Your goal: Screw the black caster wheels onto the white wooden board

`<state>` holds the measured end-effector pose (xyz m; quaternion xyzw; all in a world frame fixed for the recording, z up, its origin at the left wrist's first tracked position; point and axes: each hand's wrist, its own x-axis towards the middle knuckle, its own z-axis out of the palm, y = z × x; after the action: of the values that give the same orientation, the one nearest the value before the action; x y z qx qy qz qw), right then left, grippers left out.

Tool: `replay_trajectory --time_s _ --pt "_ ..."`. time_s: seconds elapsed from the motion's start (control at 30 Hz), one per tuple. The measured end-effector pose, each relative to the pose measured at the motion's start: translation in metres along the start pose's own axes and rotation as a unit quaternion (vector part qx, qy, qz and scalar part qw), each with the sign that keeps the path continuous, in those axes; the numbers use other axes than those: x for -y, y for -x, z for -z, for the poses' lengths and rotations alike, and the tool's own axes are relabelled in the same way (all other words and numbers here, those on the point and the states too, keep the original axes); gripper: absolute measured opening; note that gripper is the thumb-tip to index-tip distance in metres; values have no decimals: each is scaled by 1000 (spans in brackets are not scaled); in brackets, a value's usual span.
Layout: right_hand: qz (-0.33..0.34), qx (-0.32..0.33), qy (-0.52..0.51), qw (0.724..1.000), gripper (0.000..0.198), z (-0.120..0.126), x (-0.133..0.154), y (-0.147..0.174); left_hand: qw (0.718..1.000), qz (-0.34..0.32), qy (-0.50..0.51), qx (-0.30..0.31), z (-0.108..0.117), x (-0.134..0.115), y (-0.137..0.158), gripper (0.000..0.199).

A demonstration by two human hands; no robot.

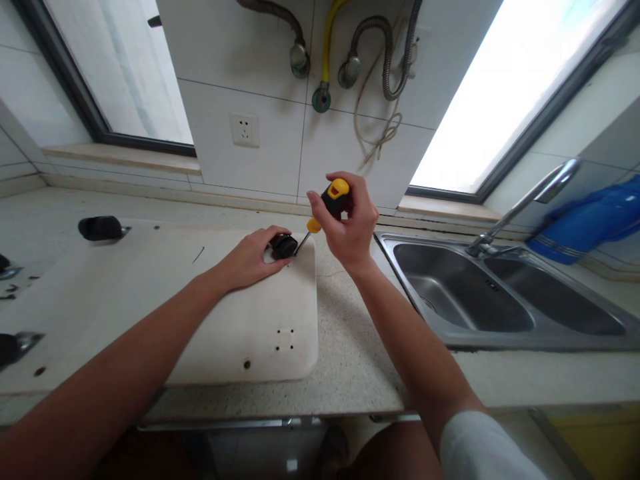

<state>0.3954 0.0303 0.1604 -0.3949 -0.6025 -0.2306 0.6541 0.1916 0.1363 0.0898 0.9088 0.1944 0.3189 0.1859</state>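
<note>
A white board (215,340) with rounded corners lies flat on the speckled countertop. Near its far right corner, my left hand (253,259) has its fingers and thumb around a black caster wheel (285,246). My right hand (353,223) grips the handle of a yellow and black screwdriver (315,225), tilted down to the left. Its tip meets the edge of the caster's base; any screw there is too small to make out. Several small holes (285,339) mark the near right corner of the board.
More black casters stand on the board's left part, one far (100,229) and one near (9,348). Right of the board is a steel double sink (460,337) with a faucet (530,193) and a blue cloth-like item (585,220). Hoses (327,53) and a socket (245,130) are on the wall.
</note>
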Motion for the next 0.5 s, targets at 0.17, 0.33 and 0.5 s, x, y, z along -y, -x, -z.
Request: replay_trajectory --time_s 0.17,0.33,0.5 --pt "16 -10 -4 1000 30 -3 1 4 1000 3 -1 3 0 0 0 52" --pt "82 10 -7 997 32 -6 3 8 1000 0 4 4 -1 0 0 50" --pt "75 67 10 995 26 2 13 0 1000 4 -1 0 -1 0 0 49"
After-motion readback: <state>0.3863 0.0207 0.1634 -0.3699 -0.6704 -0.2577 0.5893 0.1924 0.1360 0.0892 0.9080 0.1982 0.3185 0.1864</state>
